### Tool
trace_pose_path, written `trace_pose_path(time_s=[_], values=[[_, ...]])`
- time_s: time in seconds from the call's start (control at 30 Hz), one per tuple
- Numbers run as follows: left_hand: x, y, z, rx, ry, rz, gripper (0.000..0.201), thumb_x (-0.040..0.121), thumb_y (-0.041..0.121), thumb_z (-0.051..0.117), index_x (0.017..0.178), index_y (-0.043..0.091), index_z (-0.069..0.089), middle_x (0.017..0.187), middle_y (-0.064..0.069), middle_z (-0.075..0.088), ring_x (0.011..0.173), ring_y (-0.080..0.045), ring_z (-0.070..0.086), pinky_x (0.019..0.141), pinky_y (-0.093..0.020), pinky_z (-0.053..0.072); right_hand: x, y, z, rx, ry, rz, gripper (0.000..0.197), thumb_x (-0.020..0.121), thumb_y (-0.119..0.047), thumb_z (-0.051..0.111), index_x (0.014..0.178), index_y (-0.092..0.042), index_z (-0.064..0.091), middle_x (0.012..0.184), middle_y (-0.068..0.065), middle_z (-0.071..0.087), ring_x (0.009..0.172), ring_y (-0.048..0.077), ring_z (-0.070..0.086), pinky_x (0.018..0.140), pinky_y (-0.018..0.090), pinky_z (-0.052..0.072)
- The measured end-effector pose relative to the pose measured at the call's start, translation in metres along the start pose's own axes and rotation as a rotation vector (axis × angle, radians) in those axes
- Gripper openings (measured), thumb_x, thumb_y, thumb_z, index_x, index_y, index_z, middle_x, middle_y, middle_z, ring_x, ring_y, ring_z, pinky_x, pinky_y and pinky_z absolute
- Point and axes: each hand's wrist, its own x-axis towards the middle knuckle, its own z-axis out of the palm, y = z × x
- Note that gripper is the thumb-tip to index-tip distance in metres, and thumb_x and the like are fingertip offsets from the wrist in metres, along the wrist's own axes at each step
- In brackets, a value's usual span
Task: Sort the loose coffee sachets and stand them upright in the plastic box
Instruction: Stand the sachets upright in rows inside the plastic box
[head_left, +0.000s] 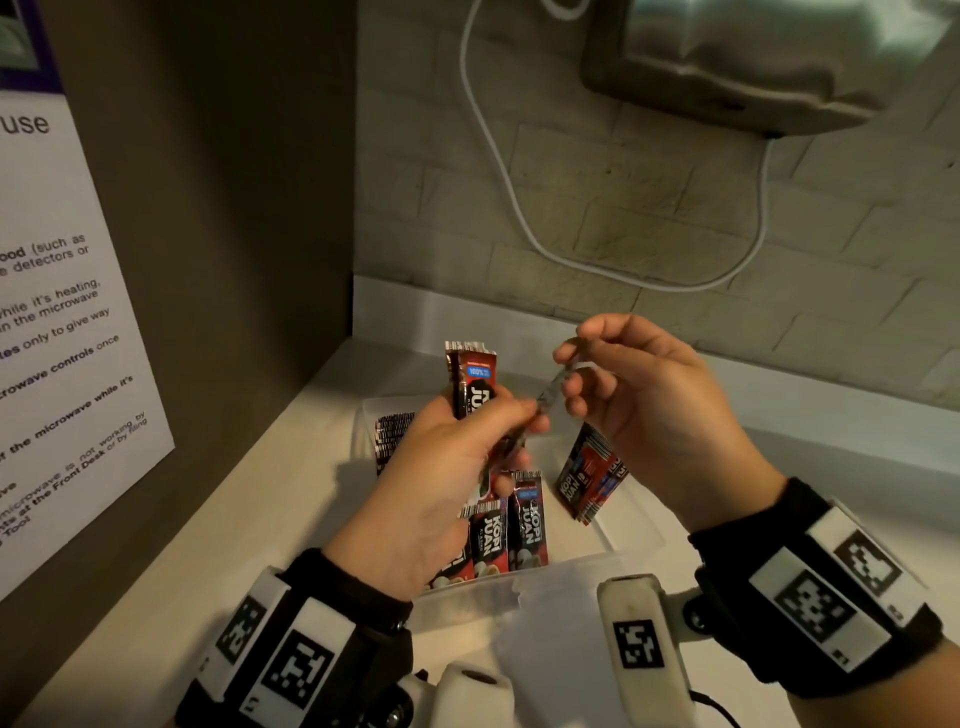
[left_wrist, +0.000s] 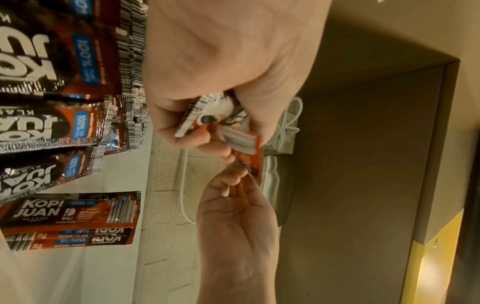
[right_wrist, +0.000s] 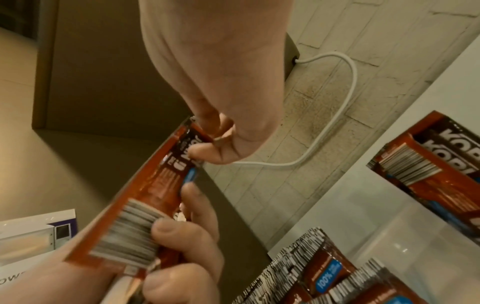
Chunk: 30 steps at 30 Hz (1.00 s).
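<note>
Room: a brick-patterned wall is standing behind the work area, with a white cable looping down across it and a metal fixture hanging at the upper right; a printed notice is showing on the dark panel to the left.
Table: a pale white table is running into the corner and carrying everything.
Plastic box: the clear plastic box is sitting on the table just below both hands, with sachets standing at its near side, a few leaning against its right wall and more lined along its far left.
Left hand: the left hand is hovering over the box, its grip curling round a small bunch of sachets that is sticking up above the fingers.
Right hand: the right hand is hovering just beside the left, its grip pinching the upper end of one tilted sachet.
Shared sachet: its lower end is sitting in the left hand's fingers, so it is bridging the two hands above the box.
</note>
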Motion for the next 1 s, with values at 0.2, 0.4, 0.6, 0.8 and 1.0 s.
trace_pose_path(time_s=[0.2, 0.4, 0.6, 0.8, 1.0], values=[[0.001, -0.003, -0.003, -0.061, 0.088, 0.045, 0.025, 0.077, 0.005, 0.073, 0.09, 0.015, 0.054, 0.075, -0.006, 0.064, 0.068, -0.021, 0.065, 0.075, -0.04, 0.052, -0.005, 0.007, -0.008, -0.179, -0.019, 0.048, 0.01, 0.08, -0.011, 0.064, 0.089, -0.008, 0.061, 0.066, 0.003, 0.063, 0.046, 0.011, 0.053, 0.046, 0.023, 0.042], [0.008, 0.004, -0.006, -0.207, 0.278, 0.045, 0.022, 0.094, 0.03, 0.054, 0.084, 0.011, 0.059, 0.064, -0.003, 0.053, 0.051, -0.014, 0.05, 0.043, -0.024, 0.039, 0.004, 0.015, -0.03, -0.288, 0.159, -0.024, 0.017, 0.091, 0.002, 0.053, 0.081, -0.011, 0.058, 0.064, 0.001, 0.063, 0.046, 0.01, 0.049, 0.046, 0.024, 0.04], [0.005, 0.008, -0.008, -0.202, 0.248, 0.115, 0.019, 0.096, 0.019, 0.052, 0.091, 0.006, 0.065, 0.059, -0.003, 0.059, 0.045, -0.011, 0.057, 0.042, -0.023, 0.048, -0.001, 0.056, -0.048, -0.759, -0.089, 0.22, 0.015, 0.091, 0.002, 0.057, 0.079, -0.008, 0.06, 0.057, -0.002, 0.061, 0.051, 0.017, 0.052, 0.047, 0.028, 0.04], [0.002, 0.004, -0.007, -0.165, 0.217, 0.075, 0.02, 0.094, 0.029, 0.057, 0.097, 0.009, 0.062, 0.061, -0.002, 0.067, 0.047, -0.013, 0.063, 0.046, -0.024, 0.052, -0.007, 0.072, -0.048, -0.853, -0.128, 0.276, 0.007, 0.086, 0.0, 0.065, 0.09, 0.0, 0.058, 0.068, 0.003, 0.066, 0.052, 0.01, 0.061, 0.046, 0.022, 0.048], [0.003, 0.004, -0.004, -0.117, 0.247, 0.053, 0.022, 0.094, 0.03, 0.056, 0.097, 0.009, 0.062, 0.06, -0.003, 0.065, 0.046, -0.011, 0.061, 0.042, -0.023, 0.05, -0.006, 0.071, -0.047, -0.864, -0.112, 0.316, 0.018, 0.084, 0.001, 0.066, 0.094, -0.005, 0.052, 0.07, 0.002, 0.066, 0.053, 0.012, 0.063, 0.047, 0.024, 0.049]])
